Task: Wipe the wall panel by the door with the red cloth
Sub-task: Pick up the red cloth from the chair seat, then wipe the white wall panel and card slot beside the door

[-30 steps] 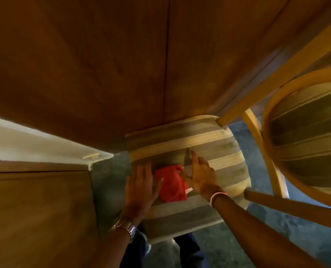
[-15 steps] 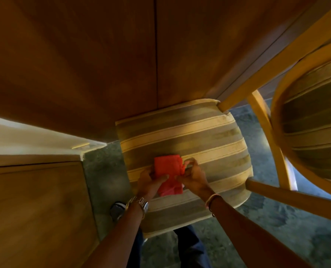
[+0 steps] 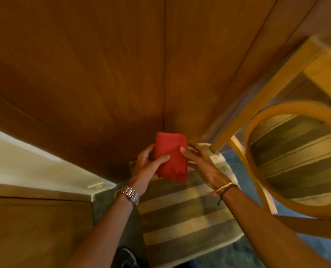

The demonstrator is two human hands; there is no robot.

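A folded red cloth (image 3: 171,156) is held up in the air between both my hands, in front of the lower part of the brown wooden wall panel (image 3: 102,70). My left hand (image 3: 148,167) grips its left edge, thumb across the front. My right hand (image 3: 201,164) grips the right edge, thumb on the front too. The cloth hangs above the striped chair seat (image 3: 184,215) and close to the panel; I cannot tell if it touches the wood. A vertical seam (image 3: 164,64) splits the panelling just above the cloth.
A wooden chair with a striped cushion stands right below my hands. A second chair (image 3: 296,157) with a curved wooden frame is at the right. A white door frame (image 3: 35,165) and wooden door (image 3: 25,229) are at the left. Grey-green floor (image 3: 244,250) shows below.
Both hands picked the red cloth up off the striped seat and raised it toward the wall panel. The view tilted upward, so more panel shows.
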